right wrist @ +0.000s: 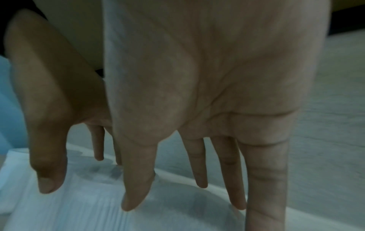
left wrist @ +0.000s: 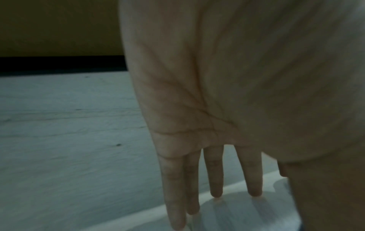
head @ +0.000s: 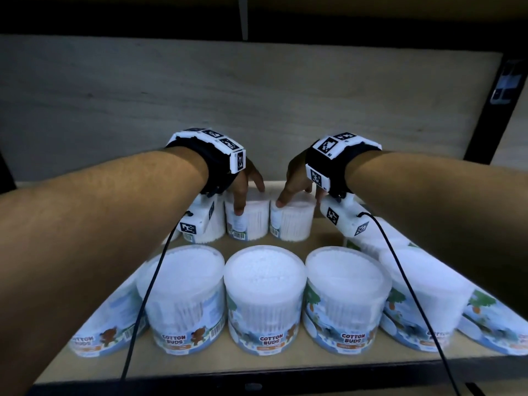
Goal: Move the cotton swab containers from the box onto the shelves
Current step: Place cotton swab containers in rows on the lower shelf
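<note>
Pale wood-grain shelf board (head: 285, 365): matt, lightly grained. On it, round clear-plastic cotton swab containers (head: 264, 295): glossy, smooth, printed labels. Along its front edge, black shelf frame (head: 343, 385): smooth, metal-looking.

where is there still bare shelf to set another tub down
Bare board lies between the back-row containers and the front row, widest right of centre, plus a thin strip at the shelf front edge. Front row is packed; left hand and right hand crowd the back.

shelf board (head: 285, 364): pale wood, dimly lit | back panel (head: 257, 95): grey-washed wood grain | frame upright (head: 491, 130): black metal, right side | upper beam (head: 114, 24): black, across the top | light: dim, cool
</note>
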A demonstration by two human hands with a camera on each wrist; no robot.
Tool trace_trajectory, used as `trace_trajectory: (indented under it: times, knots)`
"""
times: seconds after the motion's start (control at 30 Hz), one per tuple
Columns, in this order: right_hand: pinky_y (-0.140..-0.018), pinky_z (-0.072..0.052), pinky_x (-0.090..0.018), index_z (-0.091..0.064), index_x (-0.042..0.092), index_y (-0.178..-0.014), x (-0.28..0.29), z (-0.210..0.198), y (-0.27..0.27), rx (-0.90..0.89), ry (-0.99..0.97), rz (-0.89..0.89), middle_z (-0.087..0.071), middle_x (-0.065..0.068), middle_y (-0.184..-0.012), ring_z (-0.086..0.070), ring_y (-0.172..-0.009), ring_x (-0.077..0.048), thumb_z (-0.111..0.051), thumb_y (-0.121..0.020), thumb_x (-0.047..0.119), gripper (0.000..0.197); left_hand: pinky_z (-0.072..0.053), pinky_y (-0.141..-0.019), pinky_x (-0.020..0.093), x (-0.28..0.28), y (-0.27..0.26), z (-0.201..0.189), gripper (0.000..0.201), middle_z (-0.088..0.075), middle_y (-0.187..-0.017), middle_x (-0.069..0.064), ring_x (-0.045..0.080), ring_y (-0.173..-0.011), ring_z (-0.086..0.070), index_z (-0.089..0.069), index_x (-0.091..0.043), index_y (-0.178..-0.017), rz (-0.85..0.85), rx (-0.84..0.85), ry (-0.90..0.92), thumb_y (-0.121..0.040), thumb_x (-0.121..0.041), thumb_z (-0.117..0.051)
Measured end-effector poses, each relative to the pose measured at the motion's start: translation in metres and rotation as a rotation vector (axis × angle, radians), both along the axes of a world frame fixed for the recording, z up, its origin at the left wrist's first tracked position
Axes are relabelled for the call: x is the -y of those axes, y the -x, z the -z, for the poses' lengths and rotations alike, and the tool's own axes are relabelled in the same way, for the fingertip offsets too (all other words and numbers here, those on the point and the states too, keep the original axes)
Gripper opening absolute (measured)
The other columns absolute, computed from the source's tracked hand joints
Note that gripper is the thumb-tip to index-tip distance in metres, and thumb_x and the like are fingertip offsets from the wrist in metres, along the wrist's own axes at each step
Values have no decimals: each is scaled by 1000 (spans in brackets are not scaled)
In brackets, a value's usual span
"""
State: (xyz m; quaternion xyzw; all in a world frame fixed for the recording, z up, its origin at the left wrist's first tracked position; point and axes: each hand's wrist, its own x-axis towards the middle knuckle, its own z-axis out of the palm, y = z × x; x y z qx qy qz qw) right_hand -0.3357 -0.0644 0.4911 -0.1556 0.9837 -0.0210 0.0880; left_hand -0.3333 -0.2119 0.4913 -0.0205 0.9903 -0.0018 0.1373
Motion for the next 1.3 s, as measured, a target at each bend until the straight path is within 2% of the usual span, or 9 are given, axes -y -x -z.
trace_trajectory:
  times: [0.17,0.3,0.47,0.67,0.77,0.97,1.13,1.23,1.3]
  knots:
    - [-101,-45,-38,-45,0,-140,0,1,-1,9,7,-7,-49,-17,-141,-49,-128,-29,-70,-88,35,68,-56,-89,48,-2,-5,-2,93,-37,-150,11,37,-120,-55,-39,-39,-146,22,91,-46,-72,-4,-85]
    - [-77,-47,-29,-46,-2,-138,1,2,1,-2,-9,-1,-55,-17,-129,-54,-118,-28,-69,-89,32,64,-56,-88,50,-2,-5,-3,92,-43,-145,14,39,-116,-58,-44,-39,-144,36,89,-49,-69,-4,-86]
    - [-72,-45,-26,-47,-2,-138,2,2,3,-6,-21,-4,-56,-16,-125,-53,-107,-24,-68,-91,31,62,-57,-86,51,-1,-3,-2,91,-46,-142,14,39,-117,-58,-47,-39,-142,26,73,-77,-67,-5,-87]
    - [-78,-43,-28,-49,1,-137,3,1,4,-1,-55,-17,-53,-14,-137,-53,-123,-26,-70,-88,33,62,-54,-94,46,0,0,-2,86,-53,-135,12,36,-116,-59,-47,-35,-143,20,53,-104,-70,-15,-87]
    - [-78,-48,-31,-52,4,-134,3,-2,4,-6,-84,-29,-56,-13,-133,-56,-116,-26,-75,-83,35,63,-53,-97,41,-1,2,0,82,-57,-126,10,33,-111,-61,-52,-32,-140,6,7,-125,-67,-23,-89]
    - [-79,-51,-32,-55,7,-133,-2,-3,2,16,-172,-73,-56,-12,-134,-56,-118,-28,-77,-81,29,60,-58,-84,37,0,5,7,75,-61,-125,12,28,-103,-62,-62,-19,-131,-21,-58,-242,-63,-34,-90]
    - [-51,-46,-16,-49,4,-140,-9,-4,1,14,-198,-138,-53,-17,-136,-51,-80,-16,-69,-88,13,56,-59,-79,34,-1,6,11,82,-65,-119,13,28,-101,-64,-66,-12,-122,-92,-62,-281,-53,-46,-93]
    - [-77,-48,-25,-42,16,-143,-9,-3,3,-15,-200,-154,-51,-7,-125,-49,-98,-18,-74,-83,10,67,-54,-73,28,-1,5,10,77,-65,-121,9,27,-105,-62,-64,-10,-124,-89,-56,-278,-60,-46,-89]
    - [-89,-46,-31,-41,21,-143,-10,-2,4,-13,-200,-162,-49,-6,-135,-50,-116,-23,-76,-81,8,72,-53,-80,29,0,4,11,79,-64,-123,10,28,-108,-60,-63,-9,-127,-81,-62,-271,-62,-46,-88]
